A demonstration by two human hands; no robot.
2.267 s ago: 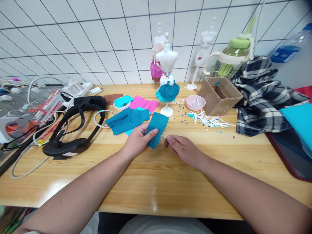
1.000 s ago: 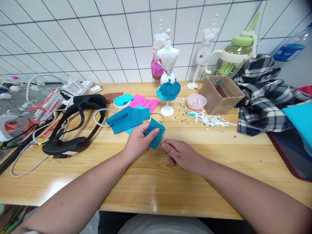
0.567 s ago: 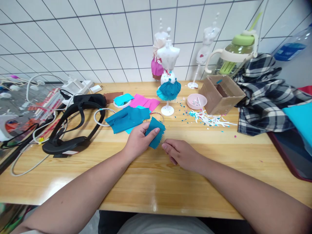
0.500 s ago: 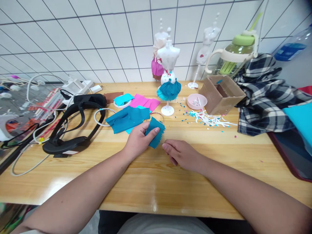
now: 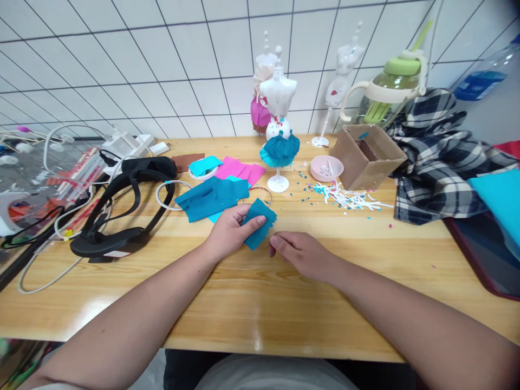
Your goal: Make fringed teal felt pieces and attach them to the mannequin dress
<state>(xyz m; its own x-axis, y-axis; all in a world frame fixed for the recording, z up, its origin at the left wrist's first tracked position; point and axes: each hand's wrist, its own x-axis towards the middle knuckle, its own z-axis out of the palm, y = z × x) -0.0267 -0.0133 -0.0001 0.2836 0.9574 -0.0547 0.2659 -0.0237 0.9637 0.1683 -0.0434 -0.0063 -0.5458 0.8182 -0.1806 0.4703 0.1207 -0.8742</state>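
While the left hand [image 5: 229,232] pinches a small teal fabric piece [image 5: 260,221] between thumb and fingers, the scrap lies low over the wooden table [image 5: 260,303], just in front of a larger teal cloth [image 5: 211,197]. It is a roughly square swatch, matte and deep teal, with a zigzag, pinked edge along its right side and one corner pointing toward the right hand [image 5: 300,253]. That hand rests just beside the scrap with fingers curled loosely; whether it pinches anything cannot be told. Behind stand a white mannequin [image 5: 278,119] in a teal skirt, pink fabric [image 5: 241,171], a pink dish [image 5: 326,168] and a cardboard box [image 5: 371,157].
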